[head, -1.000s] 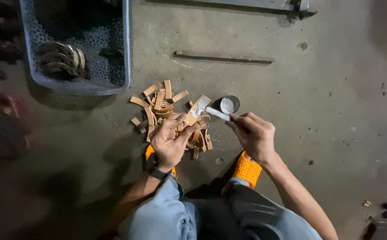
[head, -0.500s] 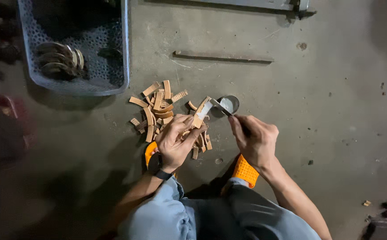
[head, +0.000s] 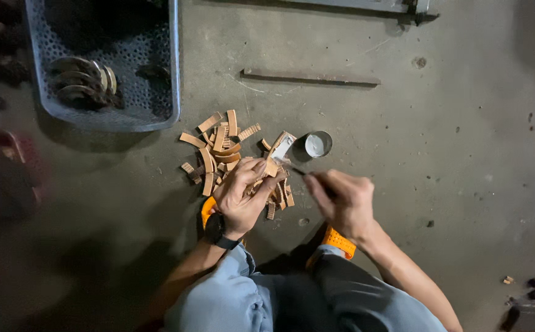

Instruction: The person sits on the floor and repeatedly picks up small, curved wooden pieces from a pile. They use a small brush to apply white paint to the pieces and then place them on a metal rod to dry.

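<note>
Now left hand (head: pixel 241 197) pinches tan strip (head: pixel 278 152); right hand (head: pixel 340 201) grips thin tool (head: pixel 300 173); bare floor (head: pixel 452 141) rightward.

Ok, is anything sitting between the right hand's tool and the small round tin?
Nothing visible blocks it. The right hand holds a thin dark tool pointing up-left; the round tin sits on bare floor just beyond. Only the tan strip in the left hand lies beside that path, left of the tin.
</note>
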